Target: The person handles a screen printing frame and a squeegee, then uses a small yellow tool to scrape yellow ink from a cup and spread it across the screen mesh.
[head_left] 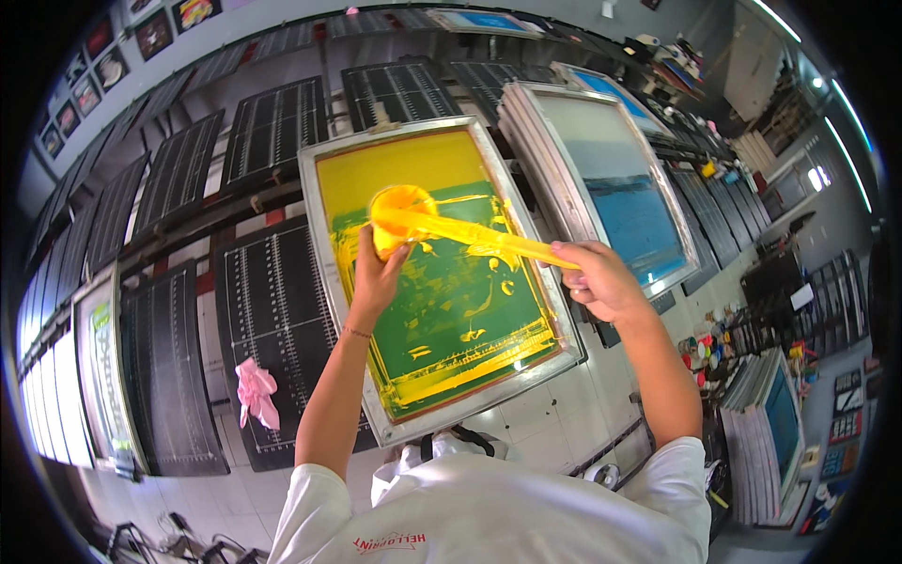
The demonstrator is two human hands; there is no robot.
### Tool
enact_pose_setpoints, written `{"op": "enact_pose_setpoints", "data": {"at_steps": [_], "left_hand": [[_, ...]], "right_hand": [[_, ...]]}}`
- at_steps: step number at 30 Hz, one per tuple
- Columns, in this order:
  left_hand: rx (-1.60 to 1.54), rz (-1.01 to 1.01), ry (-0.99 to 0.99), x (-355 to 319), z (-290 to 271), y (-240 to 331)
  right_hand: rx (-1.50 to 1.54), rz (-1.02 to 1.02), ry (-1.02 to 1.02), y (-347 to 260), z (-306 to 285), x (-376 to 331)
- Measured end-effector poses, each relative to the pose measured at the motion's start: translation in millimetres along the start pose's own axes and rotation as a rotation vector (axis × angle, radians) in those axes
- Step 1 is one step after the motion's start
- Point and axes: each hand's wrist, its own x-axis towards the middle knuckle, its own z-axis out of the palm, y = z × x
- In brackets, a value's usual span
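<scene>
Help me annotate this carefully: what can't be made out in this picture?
Head view: some fingertips of the left hand, hidden by the cup.
Head view: the grip end of the yellow stick, covered by the right hand.
Head view: whatever lies directly beneath the screen frame, blocked by its mesh.
Head view: details of the wall pictures, too small and blurred.

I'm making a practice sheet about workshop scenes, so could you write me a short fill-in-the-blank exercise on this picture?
1. The left hand holds a round cup, and the right hand grips a long stick coloured ____.
2. The framed screen under the hands has mesh that is mainly ____ in its lower part.
3. A pink cloth lies to the ____ of that screen.
4. The neighbouring screen has a lower part coloured ____.

Missing words: yellow; green; left; blue.
</scene>
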Motion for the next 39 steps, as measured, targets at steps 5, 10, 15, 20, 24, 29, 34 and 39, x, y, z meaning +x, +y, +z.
{"op": "enact_pose_setpoints", "data": {"at_steps": [5,10,15,20,24,29,34,39], "left_hand": [[0.069,-0.008,0.077,-0.2,-2.2,-3.7],[0.063,-0.015,0.076,3.0,-2.4,-7.0],[0.085,-0.049,0.092,3.3,-4.2,-8.2],[-0.012,-0.058,0.106,7.8,-9.8,-16.3],[-0.170,-0.177,0.083,1.6,-25.0,-21.6],[-0.553,-0.288,0.126,-15.3,-28.8,-11.1],[-0.608,-0.269,0.039,-35.9,-49.0,-11.6],[-0.584,-0.298,0.033,-49.8,-53.9,-4.1]], "right_hand": [[0.028,0.003,0.036,0.1,1.7,-13.1],[0.045,-0.010,0.064,4.9,-20.6,-25.4],[0.047,-0.025,0.086,11.6,-33.7,-33.1],[0.063,-0.031,0.163,29.2,-38.7,-29.3],[0.050,-0.075,0.187,76.4,-48.9,-2.1],[-0.425,-0.379,0.402,154.9,-49.6,58.1],[-0.617,-0.358,0.626,185.6,-26.4,81.1],[-1.002,-0.289,0.620,226.4,-18.8,96.4]]}}
